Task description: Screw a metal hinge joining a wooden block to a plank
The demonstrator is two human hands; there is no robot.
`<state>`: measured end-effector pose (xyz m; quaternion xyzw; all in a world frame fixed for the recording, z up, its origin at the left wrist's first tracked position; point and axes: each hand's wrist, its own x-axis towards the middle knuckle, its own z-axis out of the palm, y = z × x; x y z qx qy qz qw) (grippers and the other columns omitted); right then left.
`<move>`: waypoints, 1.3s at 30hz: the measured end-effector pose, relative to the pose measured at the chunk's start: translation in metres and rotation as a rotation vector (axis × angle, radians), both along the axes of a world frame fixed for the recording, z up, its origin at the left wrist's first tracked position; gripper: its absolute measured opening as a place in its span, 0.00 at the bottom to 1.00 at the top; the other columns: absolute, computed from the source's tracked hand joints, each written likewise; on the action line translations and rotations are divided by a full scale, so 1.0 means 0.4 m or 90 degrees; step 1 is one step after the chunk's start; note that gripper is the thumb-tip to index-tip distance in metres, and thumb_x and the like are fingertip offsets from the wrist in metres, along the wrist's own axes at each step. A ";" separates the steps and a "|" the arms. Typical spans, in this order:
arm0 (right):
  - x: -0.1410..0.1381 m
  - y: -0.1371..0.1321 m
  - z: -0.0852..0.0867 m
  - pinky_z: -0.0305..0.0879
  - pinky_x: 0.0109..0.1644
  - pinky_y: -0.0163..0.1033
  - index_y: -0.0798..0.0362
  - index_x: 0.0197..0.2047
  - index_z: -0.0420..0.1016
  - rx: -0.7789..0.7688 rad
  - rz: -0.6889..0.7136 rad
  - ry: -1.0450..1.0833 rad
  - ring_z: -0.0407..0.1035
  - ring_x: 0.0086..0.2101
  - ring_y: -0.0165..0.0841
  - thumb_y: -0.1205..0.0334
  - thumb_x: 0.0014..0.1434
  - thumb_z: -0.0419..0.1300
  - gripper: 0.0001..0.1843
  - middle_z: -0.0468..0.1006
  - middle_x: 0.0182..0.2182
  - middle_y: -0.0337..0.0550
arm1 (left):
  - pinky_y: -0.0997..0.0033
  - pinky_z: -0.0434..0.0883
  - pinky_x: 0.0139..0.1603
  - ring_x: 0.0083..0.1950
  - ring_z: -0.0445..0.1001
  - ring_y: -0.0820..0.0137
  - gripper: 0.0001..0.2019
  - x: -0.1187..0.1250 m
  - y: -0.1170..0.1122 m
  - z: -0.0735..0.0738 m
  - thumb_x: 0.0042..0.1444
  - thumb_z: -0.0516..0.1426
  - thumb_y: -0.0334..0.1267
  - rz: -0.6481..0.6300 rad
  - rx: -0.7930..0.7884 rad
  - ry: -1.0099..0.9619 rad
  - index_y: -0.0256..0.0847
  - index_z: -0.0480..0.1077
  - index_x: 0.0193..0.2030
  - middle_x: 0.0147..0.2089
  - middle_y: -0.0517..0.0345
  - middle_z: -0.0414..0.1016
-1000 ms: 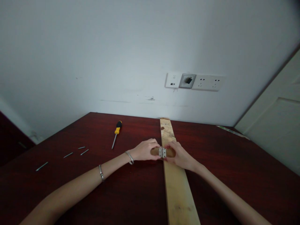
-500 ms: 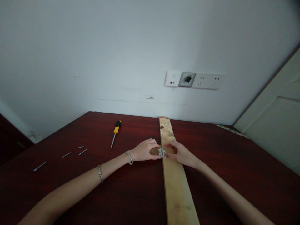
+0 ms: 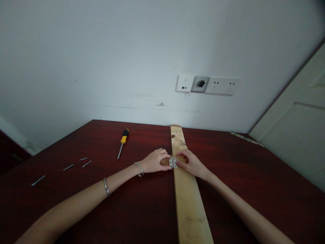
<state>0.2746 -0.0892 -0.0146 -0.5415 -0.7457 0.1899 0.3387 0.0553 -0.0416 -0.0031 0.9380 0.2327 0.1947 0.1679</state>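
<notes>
A small silver hinge (image 3: 173, 162) with screw holes lies opened out on a long, pale wooden board (image 3: 189, 203). My left hand (image 3: 155, 161) pinches the hinge's left leaf, thumb at its near end and fingers at its far end. From the other side, my right hand (image 3: 193, 165) curls over the board, its thumb touching the right leaf and its index finger bent just beyond. Two silver bracelets circle my left wrist and forearm.
On the dark red tabletop (image 3: 142, 210), a yellow-and-black screwdriver (image 3: 123, 139) lies to the left. Farther left are several loose nails or screws (image 3: 68, 167). The board's far end reaches the white wall, which carries sockets (image 3: 222, 86). A thin strip (image 3: 246, 139) lies at the back right.
The whole view has shifted slightly. My right thumb has moved from the hinge's near end toward its right edge; my left hand keeps its pinch.
</notes>
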 end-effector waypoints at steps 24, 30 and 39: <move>-0.008 0.001 -0.008 0.63 0.41 0.42 0.56 0.40 0.72 0.002 -0.019 -0.015 0.66 0.39 0.38 0.60 0.52 0.61 0.11 0.73 0.37 0.46 | 0.66 0.66 0.48 0.45 0.68 0.64 0.20 0.000 0.008 -0.005 0.53 0.62 0.47 -0.009 -0.027 -0.017 0.37 0.72 0.48 0.43 0.52 0.71; -0.012 -0.001 -0.008 0.64 0.43 0.44 0.55 0.38 0.72 0.013 -0.027 -0.010 0.66 0.39 0.39 0.60 0.53 0.61 0.11 0.74 0.37 0.47 | 0.66 0.66 0.48 0.45 0.68 0.64 0.21 0.000 0.008 -0.005 0.53 0.62 0.48 -0.009 -0.026 -0.017 0.36 0.72 0.49 0.43 0.52 0.70; -0.008 0.001 -0.013 0.64 0.46 0.45 0.55 0.38 0.71 0.028 -0.021 -0.003 0.67 0.39 0.39 0.61 0.52 0.61 0.10 0.73 0.37 0.46 | 0.66 0.66 0.48 0.46 0.68 0.64 0.21 0.000 0.008 -0.001 0.52 0.63 0.48 -0.008 -0.026 -0.010 0.37 0.72 0.49 0.44 0.52 0.71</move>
